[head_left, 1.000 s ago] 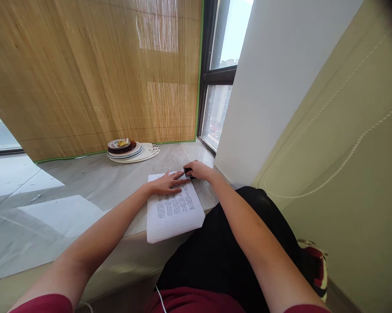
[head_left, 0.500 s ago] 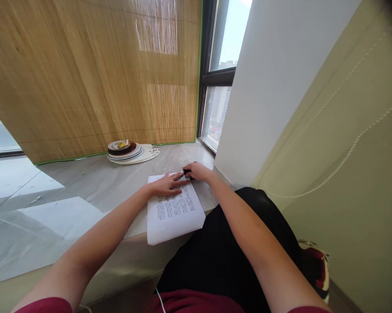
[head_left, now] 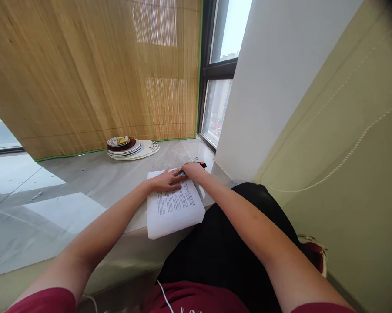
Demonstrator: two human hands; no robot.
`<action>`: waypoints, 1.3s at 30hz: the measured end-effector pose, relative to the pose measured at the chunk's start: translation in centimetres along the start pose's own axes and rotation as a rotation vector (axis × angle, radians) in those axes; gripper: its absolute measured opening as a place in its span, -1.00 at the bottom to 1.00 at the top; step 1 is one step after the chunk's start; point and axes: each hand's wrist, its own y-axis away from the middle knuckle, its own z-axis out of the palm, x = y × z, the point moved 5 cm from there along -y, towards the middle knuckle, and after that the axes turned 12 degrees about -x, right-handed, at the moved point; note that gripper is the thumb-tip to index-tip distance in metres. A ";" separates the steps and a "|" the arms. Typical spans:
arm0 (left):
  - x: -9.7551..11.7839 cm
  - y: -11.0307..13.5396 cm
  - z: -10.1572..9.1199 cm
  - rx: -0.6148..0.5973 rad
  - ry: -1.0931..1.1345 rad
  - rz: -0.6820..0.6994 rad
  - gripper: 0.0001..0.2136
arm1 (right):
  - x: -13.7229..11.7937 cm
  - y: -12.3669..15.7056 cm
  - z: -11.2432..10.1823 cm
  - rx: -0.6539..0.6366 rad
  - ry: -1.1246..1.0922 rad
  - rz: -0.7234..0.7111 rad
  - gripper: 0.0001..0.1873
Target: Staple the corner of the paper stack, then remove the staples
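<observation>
A stack of printed paper (head_left: pixel 174 208) lies on the marble sill, its near end hanging over the edge. My left hand (head_left: pixel 167 179) lies flat on the upper part of the top sheet, fingers stretched out. My right hand (head_left: pixel 192 169) rests on the stack's top right corner, its fingers bent down and mostly hidden behind the back of the hand. A small black and orange object (head_left: pixel 201 164) lies on the sill just past that hand. Whether the hand touches it is unclear.
A pile of plates (head_left: pixel 130 148) stands further back on the marble sill (head_left: pixel 94 178), in front of a bamboo blind (head_left: pixel 91 74). A window (head_left: pixel 217 104) and a white wall (head_left: pixel 274 78) close the right side. My black-clad lap (head_left: pixel 222 248) is below.
My right hand has shifted a little left onto the paper's corner. The black object that was under its fingers now shows on its far right side. My left hand stays flat.
</observation>
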 end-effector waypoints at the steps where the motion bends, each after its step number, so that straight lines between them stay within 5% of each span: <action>1: 0.1 0.0 0.0 -0.005 -0.006 -0.006 -0.38 | 0.0 0.1 0.1 0.002 0.006 -0.006 -0.73; 5: 0.4 0.2 -0.4 -0.040 -0.019 -0.031 -0.38 | 1.4 1.4 -0.3 0.074 -0.083 -0.032 -0.63; 12: 0.4 0.3 -0.6 -0.048 -0.026 -0.053 -0.32 | 6.0 3.1 -0.8 0.046 -0.268 0.447 -0.66; 17: -0.1 -0.1 -0.3 0.005 -0.005 -0.057 -0.27 | 6.0 4.4 -2.2 0.327 -0.287 0.556 -0.66; 20: -1.4 0.1 -1.7 0.255 0.089 -0.092 -0.41 | 4.9 4.2 -2.2 0.397 -0.429 0.487 -0.72; 23: -4.5 2.4 -4.2 0.776 0.221 -0.300 -0.63 | 3.0 3.4 -1.8 0.396 -0.559 0.375 -0.73; 25: -6.3 4.2 -4.8 1.012 0.265 -0.434 -0.72 | 0.9 2.9 -1.6 0.394 -0.544 0.215 -0.76; 28: -8.0 5.2 -4.3 1.080 0.348 -0.555 -0.80 | -2.3 2.2 -0.9 0.309 -0.466 0.009 -0.76; 32: -8.2 4.4 -3.3 1.010 0.413 -0.569 -0.81 | -3.6 1.4 0.2 0.110 -0.410 -0.066 -0.70; 39: -8.4 4.4 -3.3 1.011 0.460 -0.570 -0.81 | 3.9 2.5 0.4 -0.329 -0.690 -0.066 -0.47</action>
